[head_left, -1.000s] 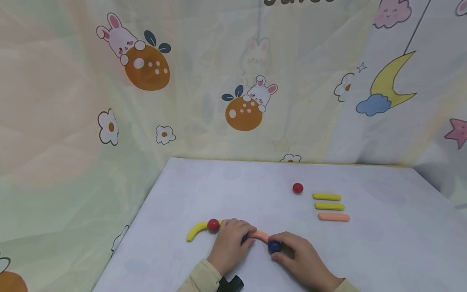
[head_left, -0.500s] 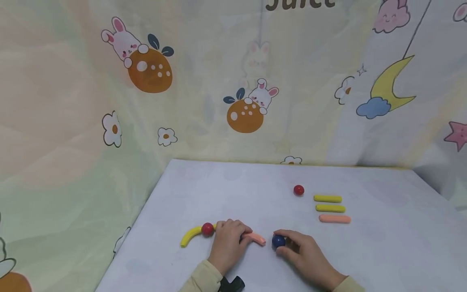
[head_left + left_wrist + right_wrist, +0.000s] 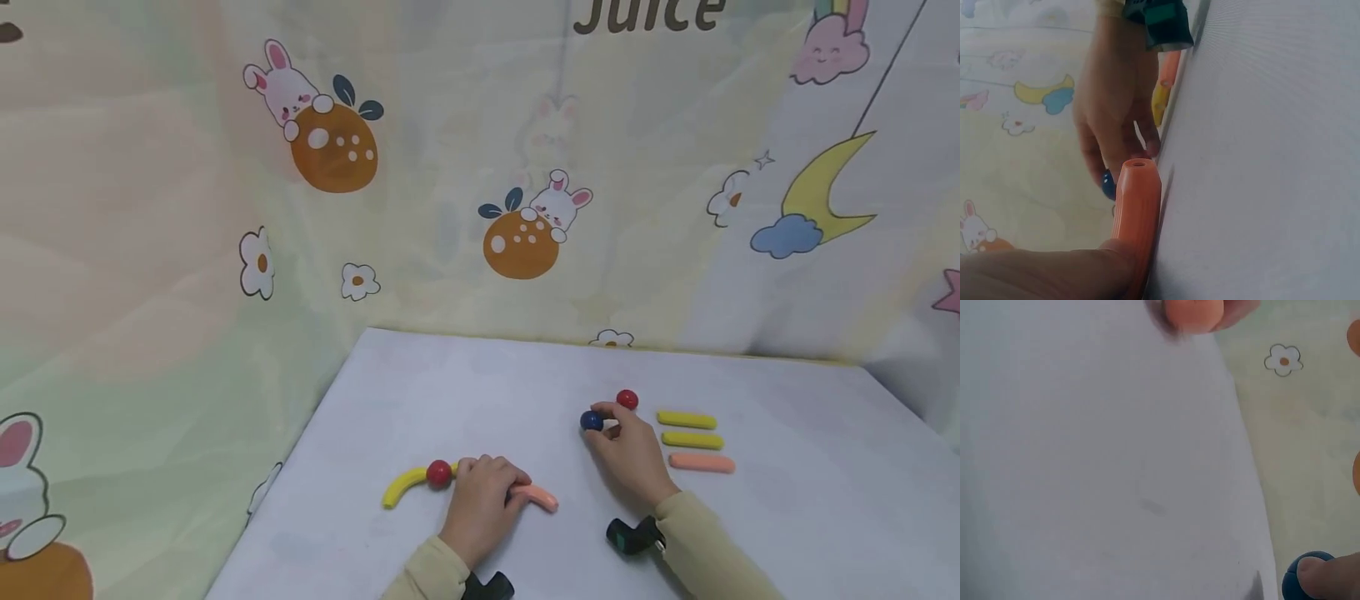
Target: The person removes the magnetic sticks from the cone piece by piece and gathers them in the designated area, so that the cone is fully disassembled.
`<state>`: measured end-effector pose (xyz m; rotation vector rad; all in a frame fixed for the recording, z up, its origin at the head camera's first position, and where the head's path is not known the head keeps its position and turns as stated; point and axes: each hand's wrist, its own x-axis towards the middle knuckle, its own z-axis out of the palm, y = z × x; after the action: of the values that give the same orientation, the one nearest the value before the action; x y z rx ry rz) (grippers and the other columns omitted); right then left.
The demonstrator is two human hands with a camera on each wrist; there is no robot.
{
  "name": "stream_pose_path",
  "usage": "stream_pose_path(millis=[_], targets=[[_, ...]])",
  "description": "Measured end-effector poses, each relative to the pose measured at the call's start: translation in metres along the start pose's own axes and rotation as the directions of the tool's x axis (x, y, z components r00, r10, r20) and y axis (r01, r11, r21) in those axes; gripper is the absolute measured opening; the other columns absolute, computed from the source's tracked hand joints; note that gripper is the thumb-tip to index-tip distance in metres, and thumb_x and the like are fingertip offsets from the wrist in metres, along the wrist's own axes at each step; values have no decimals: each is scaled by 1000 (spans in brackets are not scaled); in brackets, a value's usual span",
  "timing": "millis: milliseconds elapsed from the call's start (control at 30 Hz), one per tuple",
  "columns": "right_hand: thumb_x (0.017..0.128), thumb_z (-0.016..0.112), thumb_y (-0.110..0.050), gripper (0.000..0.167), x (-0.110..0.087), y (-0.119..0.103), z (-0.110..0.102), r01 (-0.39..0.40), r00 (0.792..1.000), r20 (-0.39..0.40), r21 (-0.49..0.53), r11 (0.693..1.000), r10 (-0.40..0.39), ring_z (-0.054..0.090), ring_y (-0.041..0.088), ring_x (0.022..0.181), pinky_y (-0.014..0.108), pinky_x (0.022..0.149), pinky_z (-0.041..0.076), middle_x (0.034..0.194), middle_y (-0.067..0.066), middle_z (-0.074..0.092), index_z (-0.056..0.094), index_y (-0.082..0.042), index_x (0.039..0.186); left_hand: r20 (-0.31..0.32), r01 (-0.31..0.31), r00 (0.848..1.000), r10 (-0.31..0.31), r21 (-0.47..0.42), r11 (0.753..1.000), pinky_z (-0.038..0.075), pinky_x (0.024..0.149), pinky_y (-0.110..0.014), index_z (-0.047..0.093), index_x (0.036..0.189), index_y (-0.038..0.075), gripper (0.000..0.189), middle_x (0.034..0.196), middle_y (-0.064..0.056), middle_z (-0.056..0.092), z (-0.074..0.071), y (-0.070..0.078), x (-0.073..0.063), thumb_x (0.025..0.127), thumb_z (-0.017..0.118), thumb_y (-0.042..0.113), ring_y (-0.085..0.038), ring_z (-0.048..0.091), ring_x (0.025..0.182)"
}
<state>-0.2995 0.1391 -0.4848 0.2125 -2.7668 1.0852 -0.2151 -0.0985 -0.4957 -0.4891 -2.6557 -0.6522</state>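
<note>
My left hand (image 3: 486, 504) grips the middle of a joined toy chain on the table and covers part of it. To its left show a curved yellow stick (image 3: 397, 490) and a red ball (image 3: 438, 474). Out of its right side sticks a curved salmon-pink stick (image 3: 542, 497). In the left wrist view that pink stick (image 3: 1139, 206) has a small hole in its free end, and the thumb (image 3: 1054, 272) presses against it. Farther back, my right hand (image 3: 628, 454) pinches a dark blue ball (image 3: 591, 420) between thumb and fingers, apart from the chain.
A loose red ball (image 3: 627, 400) lies just behind the right hand. Right of that hand, two straight yellow sticks (image 3: 686, 419) and a straight pink stick (image 3: 702, 462) lie in a row. A printed cloth (image 3: 420, 167) hangs behind the white table (image 3: 360, 400).
The blue ball has come off the pink stick's end. My right hand has carried it back and up to beside the loose red ball. The left hand keeps its grip on the chain.
</note>
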Motion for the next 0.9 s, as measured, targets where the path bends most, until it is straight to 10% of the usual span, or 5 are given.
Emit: stream_pose_path(millis=[900], targets=[[95,64,-20,46,39,-3,18,-131,989,-70,-11,991,129,58,39,113,53,94,46,129,22,60,53,-5,137,24,13,1000,-13,-8,1000,35,83,-32,71,95,27,13,90,18,63,0,0,1,84,76,34,-3,53,84]])
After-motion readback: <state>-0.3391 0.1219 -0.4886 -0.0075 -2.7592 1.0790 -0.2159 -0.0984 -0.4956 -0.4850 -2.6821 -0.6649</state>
